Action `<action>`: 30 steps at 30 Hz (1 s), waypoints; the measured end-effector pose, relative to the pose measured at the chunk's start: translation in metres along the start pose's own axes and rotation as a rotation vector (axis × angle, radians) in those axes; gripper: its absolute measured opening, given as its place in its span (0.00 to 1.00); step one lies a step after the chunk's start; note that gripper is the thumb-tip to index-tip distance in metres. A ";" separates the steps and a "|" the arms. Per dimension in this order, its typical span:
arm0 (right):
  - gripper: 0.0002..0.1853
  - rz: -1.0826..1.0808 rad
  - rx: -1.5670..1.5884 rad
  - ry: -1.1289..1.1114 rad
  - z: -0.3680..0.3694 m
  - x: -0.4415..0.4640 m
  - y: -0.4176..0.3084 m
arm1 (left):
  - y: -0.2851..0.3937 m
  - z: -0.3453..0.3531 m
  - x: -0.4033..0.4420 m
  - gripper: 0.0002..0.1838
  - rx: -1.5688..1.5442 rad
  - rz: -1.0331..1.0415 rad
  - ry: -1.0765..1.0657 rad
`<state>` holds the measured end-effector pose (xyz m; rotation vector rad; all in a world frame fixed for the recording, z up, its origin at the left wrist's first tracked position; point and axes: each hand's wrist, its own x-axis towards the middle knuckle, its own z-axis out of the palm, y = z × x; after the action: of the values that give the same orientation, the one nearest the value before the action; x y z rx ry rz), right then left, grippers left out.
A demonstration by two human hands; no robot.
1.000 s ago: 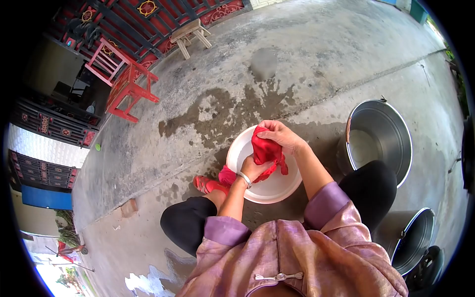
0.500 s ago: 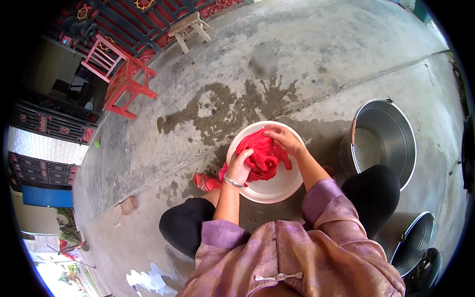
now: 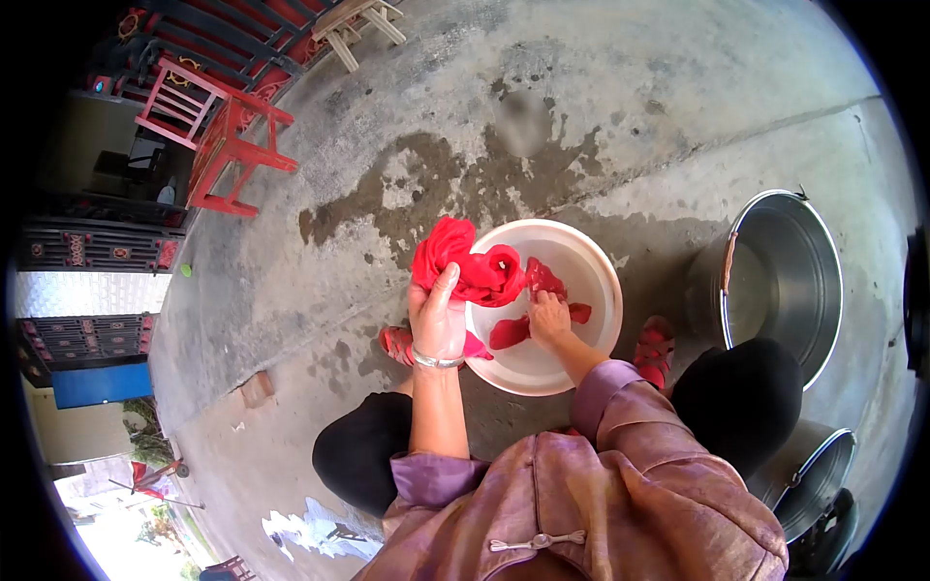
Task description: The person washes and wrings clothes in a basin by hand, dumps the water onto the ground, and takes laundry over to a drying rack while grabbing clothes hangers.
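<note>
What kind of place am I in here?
Probably a paved yard outside a home: there's damp concrete underfoot, an ornate metal gate beside a red chair, and daylight at the edges.

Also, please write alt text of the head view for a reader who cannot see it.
A person's left hand holds bunched red cloth by the rim of a white basin, while the right hand touches more red cloth inside. A metal bucket stands nearby.

Two hands (image 3: 441,321), one basin (image 3: 603,320), two buckets (image 3: 809,261), two sandals (image 3: 655,351), one chair (image 3: 225,145), one bench (image 3: 339,19), one bracelet (image 3: 437,362)
</note>
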<state>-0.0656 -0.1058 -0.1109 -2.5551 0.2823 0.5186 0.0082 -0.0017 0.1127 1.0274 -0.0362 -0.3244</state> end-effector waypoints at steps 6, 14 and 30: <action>0.11 -0.077 -0.002 -0.221 0.017 -0.014 0.016 | -0.020 -0.002 0.003 0.13 -0.107 -0.013 0.033; 0.24 -0.207 0.152 -0.517 0.001 -0.023 0.025 | -0.038 -0.013 0.002 0.15 -0.269 -0.139 0.045; 0.18 -0.245 1.286 -0.199 -0.143 -0.019 -0.034 | -0.056 -0.031 -0.010 0.19 -0.280 -0.220 -0.017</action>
<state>-0.0291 -0.1500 0.0260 -1.2539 0.1405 0.3151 -0.0101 -0.0001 0.0503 0.7515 0.1056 -0.5230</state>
